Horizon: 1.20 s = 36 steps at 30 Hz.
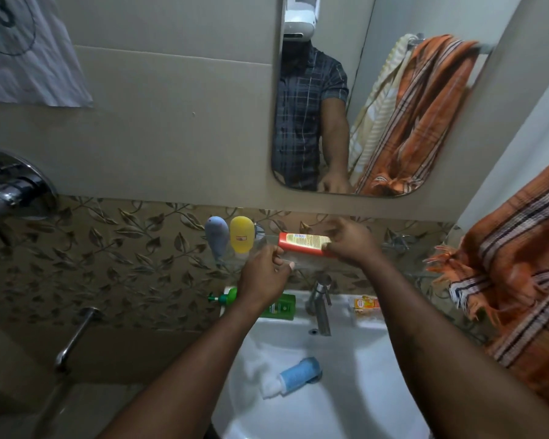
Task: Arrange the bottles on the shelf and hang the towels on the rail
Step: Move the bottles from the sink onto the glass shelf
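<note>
Bathroom wall tiling with a leaf pattern backs the work area, above a white sink (377, 391).

Right hand (349, 245): thumb and fingers are curled round the right end of an orange bottle (301, 243) and pinch it. The bottle lies horizontally at the level of the glass shelf (308, 263), label facing up; whether it rests on the glass cannot be told.

Left hand (263, 274): fingers are curled, with the knuckles just under the bottle's left end. Whether this hand grips the bottle or only sits beside it cannot be told.

On the shelf, just left of the orange bottle, a yellow bottle (242, 234) and a grey-blue bottle (216, 236) stand upright side by side.

Below the hands, a green pump bottle (282, 307) sits on the sink's back rim, left of the tap (320, 302). A small orange packet (365, 304) lies on the rim to the tap's right. A blue bottle (293, 377) with a white cap lies on its side in the basin.

At the right edge, an orange striped towel (514, 280) hangs down. The mirror (457, 147) above the shelf reflects an orange striped towel and a pale striped towel draped over a rail.

At the far left, a chrome mixer (10, 185) is fixed to the wall, and a white cloth (23, 49) hangs above it.
</note>
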Available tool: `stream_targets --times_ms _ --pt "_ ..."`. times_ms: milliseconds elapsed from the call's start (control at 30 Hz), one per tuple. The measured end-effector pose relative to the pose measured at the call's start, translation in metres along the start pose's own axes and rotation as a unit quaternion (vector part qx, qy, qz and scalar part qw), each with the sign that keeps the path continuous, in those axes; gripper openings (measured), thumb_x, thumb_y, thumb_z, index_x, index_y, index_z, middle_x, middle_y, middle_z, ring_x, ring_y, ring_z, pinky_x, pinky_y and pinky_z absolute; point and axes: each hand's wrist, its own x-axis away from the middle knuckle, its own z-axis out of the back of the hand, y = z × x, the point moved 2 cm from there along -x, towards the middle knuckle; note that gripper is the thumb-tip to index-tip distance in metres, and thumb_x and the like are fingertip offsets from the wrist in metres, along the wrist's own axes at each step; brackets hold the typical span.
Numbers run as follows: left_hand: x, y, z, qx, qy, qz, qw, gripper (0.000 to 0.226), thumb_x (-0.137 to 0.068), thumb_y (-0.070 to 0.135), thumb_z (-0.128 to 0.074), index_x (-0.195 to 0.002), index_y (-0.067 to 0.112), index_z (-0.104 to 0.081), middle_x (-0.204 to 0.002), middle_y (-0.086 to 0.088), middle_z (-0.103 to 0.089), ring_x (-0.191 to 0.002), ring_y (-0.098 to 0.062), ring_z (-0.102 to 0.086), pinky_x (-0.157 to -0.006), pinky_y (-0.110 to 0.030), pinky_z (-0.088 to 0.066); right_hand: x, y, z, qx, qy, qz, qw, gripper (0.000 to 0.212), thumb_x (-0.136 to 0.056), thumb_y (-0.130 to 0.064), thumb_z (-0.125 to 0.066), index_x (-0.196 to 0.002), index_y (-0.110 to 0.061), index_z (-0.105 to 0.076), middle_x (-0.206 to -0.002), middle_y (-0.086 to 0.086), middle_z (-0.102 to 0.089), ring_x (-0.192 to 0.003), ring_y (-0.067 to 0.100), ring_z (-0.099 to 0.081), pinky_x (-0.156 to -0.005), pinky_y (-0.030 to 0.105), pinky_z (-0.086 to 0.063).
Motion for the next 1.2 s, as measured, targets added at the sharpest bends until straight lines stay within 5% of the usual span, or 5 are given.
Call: stream_targets --times_ms 133,433,667,967,1200 --pt "-0.002 0.006 -0.007 0.008 -0.010 0.042 0.999 0.026 -0.095 0.035 -0.074 -0.113 0.020 -0.064 -0.099 0.005 -0.067 -0.091 -0.017 -0.063 -0.068 -0.027 -0.041 -0.003 0.010 -0.004 -0.013 -0.072 -0.008 0.997 0.061 -0.085 -0.031 -0.083 -0.140 -0.014 -0.061 -0.131 0.010 -0.070 -0.116 0.029 -0.066 -0.092 0.035 -0.055" --pt "-0.004 0.017 -0.017 0.098 -0.004 0.092 0.991 0.035 -0.093 0.029 -0.076 -0.126 0.023 -0.064 -0.112 0.003 -0.074 -0.088 -0.017 -0.071 -0.069 -0.030 -0.056 0.020 -0.012 -0.034 -0.172 -0.059 -0.039 0.983 0.050 -0.076 -0.023 -0.087 -0.115 -0.014 -0.057 -0.108 0.009 -0.068 -0.094 0.029 -0.070 -0.080 0.048 -0.064" --pt "0.004 0.010 -0.014 0.251 0.013 0.143 0.957 0.034 -0.103 0.034 -0.065 -0.133 0.018 -0.058 -0.109 -0.002 -0.075 -0.057 -0.022 -0.071 -0.059 -0.038 -0.063 0.036 -0.046 -0.065 -0.527 -0.024 -0.055 0.848 0.040 -0.092 -0.012 -0.075 -0.130 -0.016 -0.062 -0.112 0.011 -0.074 -0.086 0.024 -0.072 -0.052 0.024 -0.053" --pt "0.005 -0.001 0.005 0.180 0.088 0.066 0.977 0.030 -0.099 0.015 -0.069 -0.125 0.029 -0.071 -0.101 0.014 -0.078 -0.062 -0.016 -0.077 -0.067 -0.039 -0.067 0.025 -0.070 -0.076 -0.632 -0.003 -0.013 0.775 0.055 -0.090 0.000 -0.075 -0.136 -0.015 -0.048 -0.120 0.013 -0.072 -0.103 0.027 -0.074 -0.075 0.038 -0.061" --pt "0.009 -0.014 0.006 0.136 0.095 0.058 0.985 0.019 -0.098 0.013 -0.071 -0.109 0.028 -0.072 -0.103 0.012 -0.076 -0.062 -0.016 -0.076 -0.064 -0.037 -0.066 0.013 -0.077 -0.080 -0.617 -0.025 0.003 0.786 0.044 -0.088 0.009 -0.072 -0.117 -0.022 -0.061 -0.105 0.002 -0.076 -0.093 0.019 -0.074 -0.067 0.029 -0.060"
